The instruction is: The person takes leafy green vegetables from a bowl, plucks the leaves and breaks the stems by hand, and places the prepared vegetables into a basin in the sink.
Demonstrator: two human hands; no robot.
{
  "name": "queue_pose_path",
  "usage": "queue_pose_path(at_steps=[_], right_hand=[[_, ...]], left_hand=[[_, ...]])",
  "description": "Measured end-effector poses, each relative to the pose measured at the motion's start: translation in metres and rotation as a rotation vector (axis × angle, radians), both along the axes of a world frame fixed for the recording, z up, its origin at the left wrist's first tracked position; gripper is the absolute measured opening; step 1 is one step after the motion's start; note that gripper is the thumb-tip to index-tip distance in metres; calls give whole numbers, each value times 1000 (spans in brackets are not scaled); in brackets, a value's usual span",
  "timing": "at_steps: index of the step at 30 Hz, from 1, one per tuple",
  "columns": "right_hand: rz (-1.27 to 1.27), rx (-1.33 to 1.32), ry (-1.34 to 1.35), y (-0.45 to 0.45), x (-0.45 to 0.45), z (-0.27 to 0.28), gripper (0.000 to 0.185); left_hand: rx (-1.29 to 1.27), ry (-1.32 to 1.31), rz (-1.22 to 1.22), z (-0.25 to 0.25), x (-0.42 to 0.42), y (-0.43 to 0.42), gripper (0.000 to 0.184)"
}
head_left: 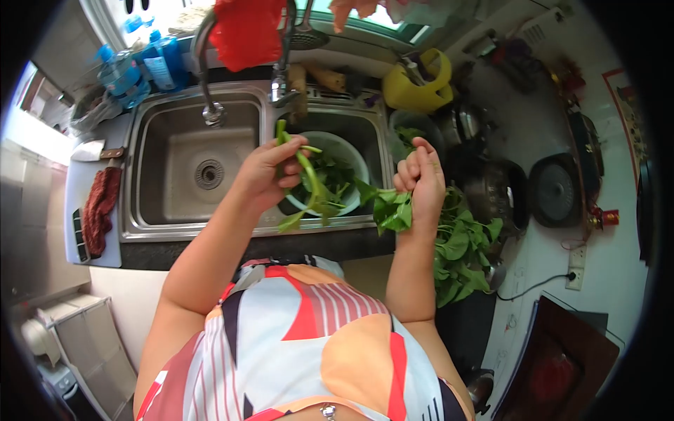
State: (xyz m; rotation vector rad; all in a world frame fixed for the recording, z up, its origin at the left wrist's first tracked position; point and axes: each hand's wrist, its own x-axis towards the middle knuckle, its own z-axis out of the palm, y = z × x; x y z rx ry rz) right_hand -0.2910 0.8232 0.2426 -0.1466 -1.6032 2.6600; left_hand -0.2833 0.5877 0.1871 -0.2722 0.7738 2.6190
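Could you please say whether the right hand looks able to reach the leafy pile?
Probably yes: the leafy pile lies beside the right forearm with nothing visibly blocking it, though the right hand holds a leafy sprig it may need to release.

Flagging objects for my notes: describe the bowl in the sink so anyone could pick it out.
Find the double sink, then its right basin. A pale round bowl sits there with leaves inside. Unlike the yellow basket nearby, it stands within the sink.
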Motion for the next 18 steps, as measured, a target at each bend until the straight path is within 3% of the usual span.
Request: queue_pose_path(at_steps=[4,7,10,14,15,18], right_hand=[[214,335,0,-24,6,-12,14],[-93,619,165,-7,-27,-19,14],[-359,679,265,45,-86,-20,16],[-346,1435,506,116,-145,-65,22],[-297,1740,459,126,-148,-77,29],[-280,1708,598,73,-116,-57,27]], left_hand=[[169,12,-39,-6,0,-4,16],[200,-28,-18,-3,2,-8,16],[178,-1,-23,-8,3,-14,15],[186,-38,9,-8,3,-11,15],[187,-61,16,-8,3,-9,15],[123,-49,51,-3,4,-7,15]])
